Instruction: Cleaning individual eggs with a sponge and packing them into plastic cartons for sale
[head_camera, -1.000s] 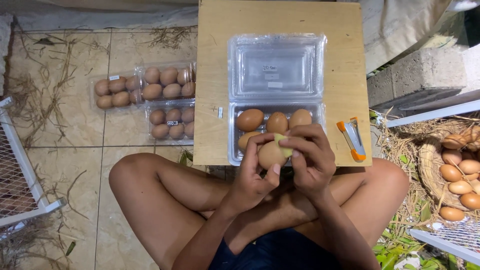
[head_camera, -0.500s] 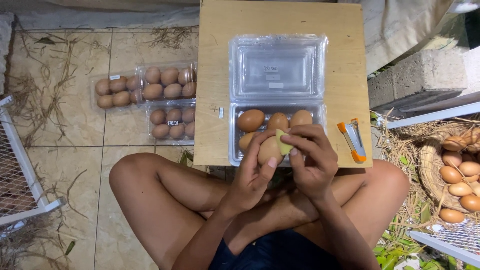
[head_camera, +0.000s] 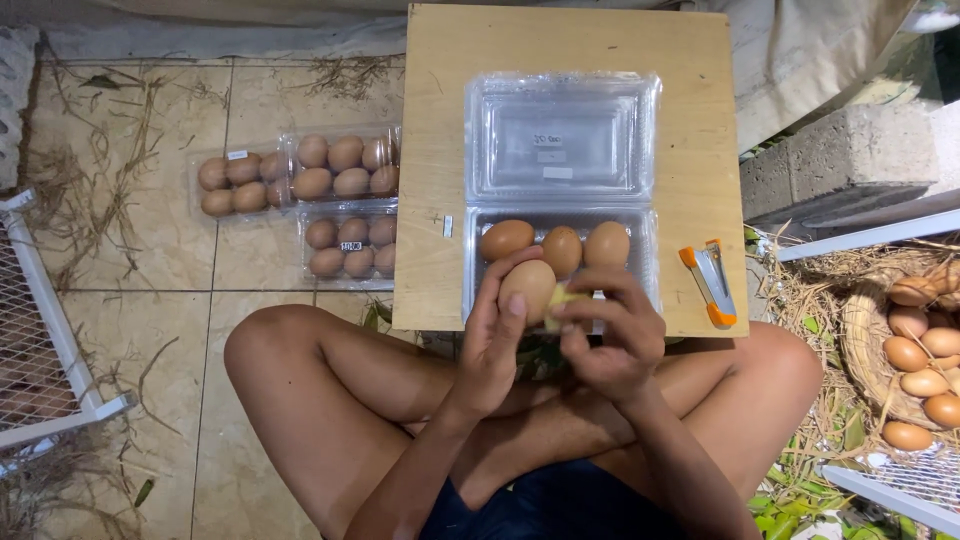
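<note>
My left hand (head_camera: 492, 335) holds a brown egg (head_camera: 527, 286) upright over the near edge of an open clear plastic egg box (head_camera: 560, 190). My right hand (head_camera: 612, 335) presses a small yellow scrap (head_camera: 560, 297) against the side of that egg. Three brown eggs (head_camera: 556, 243) lie in the back row of the box's lower half; its lid is folded back and holds nothing. The box rests on a small wooden board (head_camera: 435, 150) in front of my crossed legs.
Three shut clear boxes full of brown eggs (head_camera: 310, 195) lie on the tiled floor to the left. An orange and white stapler (head_camera: 709, 283) sits on the board's right edge. A straw basket of loose eggs (head_camera: 920, 345) is at right, a white wire rack (head_camera: 40, 330) at left.
Both hands have tilted the egg slightly and shifted it a little to the left; the right fingers have moved across the yellow scrap. Nothing else has moved.
</note>
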